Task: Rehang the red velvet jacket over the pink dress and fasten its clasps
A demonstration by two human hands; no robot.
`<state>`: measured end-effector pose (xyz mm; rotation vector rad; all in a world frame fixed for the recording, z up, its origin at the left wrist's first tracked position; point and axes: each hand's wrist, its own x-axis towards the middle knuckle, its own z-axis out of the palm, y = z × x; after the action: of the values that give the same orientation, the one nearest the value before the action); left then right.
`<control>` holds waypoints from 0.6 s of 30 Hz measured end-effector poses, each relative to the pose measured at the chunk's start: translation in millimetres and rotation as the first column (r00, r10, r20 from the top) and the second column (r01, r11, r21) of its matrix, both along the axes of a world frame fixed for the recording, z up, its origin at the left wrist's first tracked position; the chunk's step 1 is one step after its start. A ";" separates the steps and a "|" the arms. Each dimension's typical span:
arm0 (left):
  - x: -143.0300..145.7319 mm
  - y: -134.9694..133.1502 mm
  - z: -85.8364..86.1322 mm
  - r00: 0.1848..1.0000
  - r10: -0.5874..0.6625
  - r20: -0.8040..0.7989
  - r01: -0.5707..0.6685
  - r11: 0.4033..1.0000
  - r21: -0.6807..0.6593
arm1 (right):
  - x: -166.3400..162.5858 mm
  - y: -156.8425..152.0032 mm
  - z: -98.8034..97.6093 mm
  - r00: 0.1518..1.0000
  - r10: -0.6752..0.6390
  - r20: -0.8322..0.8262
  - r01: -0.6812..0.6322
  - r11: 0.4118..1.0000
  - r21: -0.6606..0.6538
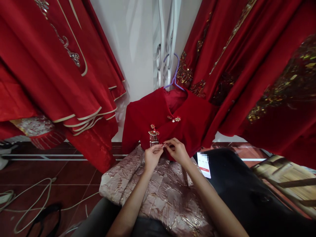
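Note:
A red jacket (pixel 145 113) with a V-shaped neckline hangs on a purple hanger (pixel 175 74) in front of me. At its lower front edge, my left hand (pixel 152 157) and my right hand (pixel 178 150) meet with fingertips pinched around a small jewelled ornament (pixel 164 145); the fingers partly cover it. Just above my left hand, a gold brooch (pixel 153 134) with beaded tassels sits on the cloth. Higher up, a floral jewelled clasp (pixel 174 119) joins the neckline. Below my hands, a shiny pink patterned fabric (pixel 158 194) lies over my lap.
Red garments with pale piping (pixel 64 82) hang on the left, and gold-sequinned red garments (pixel 237 75) on the right. A lit phone (pixel 203 166) rests on a black surface (pixel 234 184). White cables (pixel 46 191) lie on the tiled floor.

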<state>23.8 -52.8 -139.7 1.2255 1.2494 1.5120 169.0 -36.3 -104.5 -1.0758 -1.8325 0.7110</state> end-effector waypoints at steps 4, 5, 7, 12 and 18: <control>-1.3 0.4 -1.9 0.998 -0.019 -0.057 0.020 1.000 0.012 | -2.1 0.6 -2.6 1.000 0.001 0.007 -0.001 1.000 0.000; -1.2 0.1 -2.3 0.998 -0.019 -0.062 0.020 1.000 0.019 | -2.4 0.1 -1.6 1.000 0.000 0.017 0.000 1.000 0.004; -0.9 -1.1 -2.2 0.998 0.019 -0.067 -0.015 0.999 0.047 | -2.3 -2.3 4.2 0.998 -0.023 0.059 0.022 1.000 0.021; -4.9 -5.7 2.1 0.946 0.297 -0.127 -0.276 0.947 0.164 | 3.5 -15.2 36.3 0.984 -0.152 0.096 0.142 0.985 0.096; -6.1 -6.9 -4.2 0.943 0.247 -0.222 -0.207 0.960 0.188 | 6.3 -19.9 41.6 0.967 -0.183 0.176 0.187 0.982 -0.009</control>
<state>17.7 -59.7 -144.0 1.4488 1.4948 1.6956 175.3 -56.1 -62.9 -1.3427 -1.8424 0.5452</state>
